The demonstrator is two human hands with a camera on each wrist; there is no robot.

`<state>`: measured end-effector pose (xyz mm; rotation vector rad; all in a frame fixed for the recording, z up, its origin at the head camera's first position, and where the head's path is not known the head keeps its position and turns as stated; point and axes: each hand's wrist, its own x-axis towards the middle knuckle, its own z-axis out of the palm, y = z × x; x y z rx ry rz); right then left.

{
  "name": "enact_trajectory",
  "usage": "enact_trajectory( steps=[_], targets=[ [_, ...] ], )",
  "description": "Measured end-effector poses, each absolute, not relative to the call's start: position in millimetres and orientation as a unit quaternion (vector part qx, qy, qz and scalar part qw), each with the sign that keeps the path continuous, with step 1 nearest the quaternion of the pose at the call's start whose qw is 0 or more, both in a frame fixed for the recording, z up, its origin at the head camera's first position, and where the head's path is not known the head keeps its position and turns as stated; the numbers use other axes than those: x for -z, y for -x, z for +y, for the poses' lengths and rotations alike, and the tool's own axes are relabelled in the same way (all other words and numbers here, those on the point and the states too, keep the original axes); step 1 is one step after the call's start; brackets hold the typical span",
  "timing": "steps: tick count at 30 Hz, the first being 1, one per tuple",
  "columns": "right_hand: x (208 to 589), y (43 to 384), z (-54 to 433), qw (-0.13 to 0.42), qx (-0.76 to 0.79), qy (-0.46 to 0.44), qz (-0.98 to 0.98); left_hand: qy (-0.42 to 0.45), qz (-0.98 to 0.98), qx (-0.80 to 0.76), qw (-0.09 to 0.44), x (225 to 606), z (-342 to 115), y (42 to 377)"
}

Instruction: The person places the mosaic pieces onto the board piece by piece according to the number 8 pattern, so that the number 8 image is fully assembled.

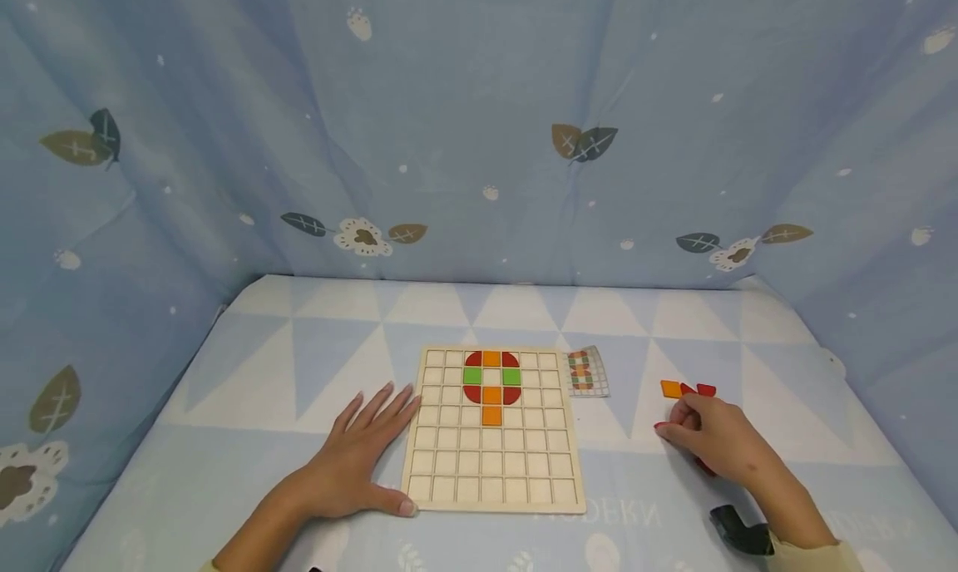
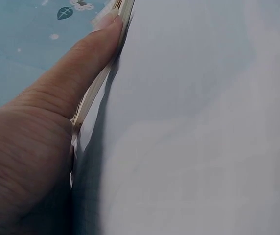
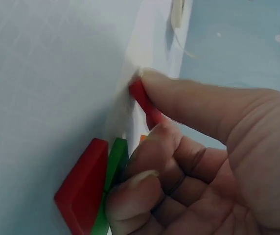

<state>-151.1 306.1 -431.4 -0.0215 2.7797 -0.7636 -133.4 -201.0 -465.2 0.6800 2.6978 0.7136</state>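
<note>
Board (image 1: 455, 467): flat on the table (image 1: 247, 464); a knock could jolt its tiles (image 1: 491, 395) loose.
Left hand (image 1: 352, 468): fingers spread straight, thumb touching the board's edge; leaning harder could skid it.
Right hand (image 1: 714, 441): well right of the board, thumb and finger pinching a red piece (image 3: 142, 98) (thin, by the look of it); a slack grip could drop it.
Green piece (image 3: 113, 166): beside another red piece (image 3: 83, 183), near the lower fingers; a low sweep could scatter both.
</note>
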Motion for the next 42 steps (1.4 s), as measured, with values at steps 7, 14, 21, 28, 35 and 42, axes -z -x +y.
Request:
enact_trajectory(
  steps=[7,14,21,28,35,42],
  targets=[
    [423,149,293,0.103,0.284,0.019,0.953,-0.227,0.936,-0.233,0.134,464,-202,137],
    [408,150,258,0.077,0.345,0.049,0.934,-0.217,0.939,-0.228,0.136,465,-204,136],
    [401,156,236,0.079,0.354,0.08,0.929,-0.228,0.937,-0.23,0.13,467,-204,135],
    [403,166,209,0.106,0.361,0.119,0.919,-0.222,0.937,-0.234,0.135,466,-200,136],
    [413,180,177,0.118,0.357,0.168,0.911,-0.22,0.938,-0.233,0.135,466,-200,134],
    [423,188,155,0.123,0.358,0.207,0.902,-0.225,0.94,-0.222,0.132,468,-200,135]
  ],
)
